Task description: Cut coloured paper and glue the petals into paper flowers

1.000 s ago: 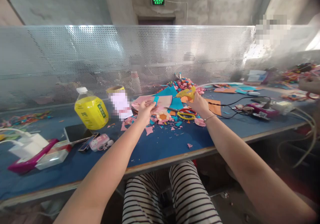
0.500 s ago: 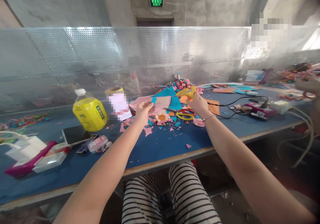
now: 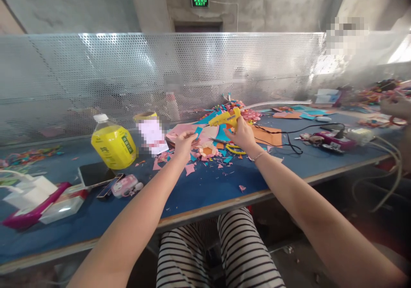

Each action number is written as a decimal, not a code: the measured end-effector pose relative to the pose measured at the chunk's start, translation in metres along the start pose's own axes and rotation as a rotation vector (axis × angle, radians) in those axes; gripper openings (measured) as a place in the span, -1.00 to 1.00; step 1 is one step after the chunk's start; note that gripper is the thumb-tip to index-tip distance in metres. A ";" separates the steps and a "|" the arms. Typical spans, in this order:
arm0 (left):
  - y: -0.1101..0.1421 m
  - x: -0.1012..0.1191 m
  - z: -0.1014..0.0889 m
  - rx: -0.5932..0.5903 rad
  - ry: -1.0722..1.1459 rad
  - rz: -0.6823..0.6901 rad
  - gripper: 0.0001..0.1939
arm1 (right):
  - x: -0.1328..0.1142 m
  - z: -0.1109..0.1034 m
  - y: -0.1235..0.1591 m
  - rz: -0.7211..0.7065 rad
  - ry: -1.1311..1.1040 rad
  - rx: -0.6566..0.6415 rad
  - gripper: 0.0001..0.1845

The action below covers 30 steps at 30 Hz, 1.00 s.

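Between the fingertips of my left hand point(image 3: 183, 146) is a small blue paper piece point(image 3: 198, 130). My right hand point(image 3: 244, 136) is wrapped round the handle of a yellow glue gun point(image 3: 223, 117). The gun's nozzle points left and lies close to the blue piece; I cannot tell whether they touch. Under and between my hands lie a pink sheet point(image 3: 208, 132), a pink-and-orange paper flower shape point(image 3: 208, 151) and many small scraps. Scissors with yellow handles point(image 3: 236, 149) lie below my right hand, which partly covers them.
A yellow-labelled bottle point(image 3: 114, 144), a phone point(image 3: 95, 174) and a power strip point(image 3: 35, 206) stand or lie on the left. Rightward are orange paper point(image 3: 268, 136), the gun's black cord point(image 3: 292, 132) and another power strip point(image 3: 337, 140). A perforated metal screen point(image 3: 128, 74) runs behind. A co-worker's hand point(image 3: 393, 108) is far right.
My right hand has brought the glue gun leftward, its nozzle now close to the blue paper piece. My left hand has stayed nearly still, keeping its pinch on the piece.
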<state>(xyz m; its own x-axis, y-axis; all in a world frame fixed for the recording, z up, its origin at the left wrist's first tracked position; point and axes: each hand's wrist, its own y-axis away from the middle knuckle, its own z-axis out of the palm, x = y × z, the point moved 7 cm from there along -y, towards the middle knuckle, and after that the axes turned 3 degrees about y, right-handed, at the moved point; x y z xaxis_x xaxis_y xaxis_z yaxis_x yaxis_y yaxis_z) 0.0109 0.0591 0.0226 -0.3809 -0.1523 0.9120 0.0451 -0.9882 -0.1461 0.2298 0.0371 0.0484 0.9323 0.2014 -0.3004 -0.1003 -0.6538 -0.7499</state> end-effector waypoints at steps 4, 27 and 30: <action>0.001 0.000 -0.001 0.018 -0.018 0.002 -0.81 | -0.007 0.004 0.002 0.000 0.036 -0.035 -0.58; 0.003 0.000 0.004 0.004 -0.046 -0.018 -0.81 | -0.012 0.013 0.003 -0.025 0.139 -0.145 -0.66; 0.003 0.001 0.004 -0.008 -0.024 -0.007 -0.79 | -0.014 0.010 0.003 -0.026 0.119 -0.140 -0.68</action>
<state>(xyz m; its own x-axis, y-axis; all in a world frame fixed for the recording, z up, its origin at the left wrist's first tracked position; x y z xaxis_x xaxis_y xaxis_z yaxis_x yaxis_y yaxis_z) 0.0147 0.0557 0.0249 -0.3586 -0.1454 0.9221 0.0349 -0.9892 -0.1424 0.2134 0.0394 0.0446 0.9692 0.1375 -0.2043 -0.0341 -0.7467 -0.6643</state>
